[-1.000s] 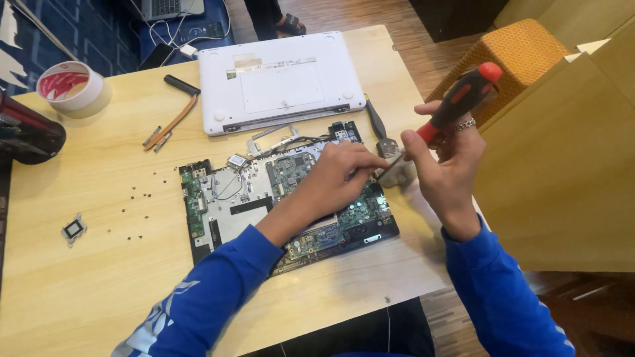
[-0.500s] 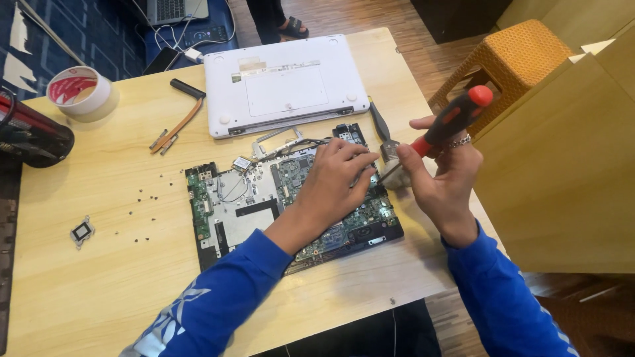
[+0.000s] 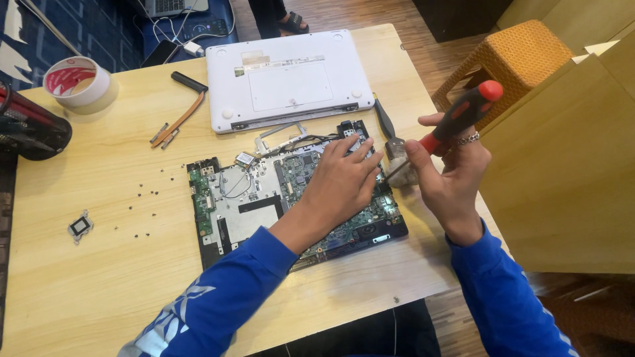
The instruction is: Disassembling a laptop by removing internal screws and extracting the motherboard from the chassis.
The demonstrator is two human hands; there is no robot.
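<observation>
The right hand [image 3: 450, 178] is closed around a red-and-black screwdriver [image 3: 456, 122], its long axis slanting from upper right down-left, tip at the opened laptop board [image 3: 264, 198]. The left hand [image 3: 344, 185] lies flat on that board, fingers spread, gripping nothing. Behind lies the white laptop cover [image 3: 291, 79] with a pale rectangular label.

The left hand [image 3: 344, 182] lies flat on the opened laptop's motherboard [image 3: 291, 198] near the desk's [image 3: 99, 277] right edge; the right hand [image 3: 450, 175] grips a red-and-black screwdriver [image 3: 456, 119], tip at the board's right edge.
</observation>
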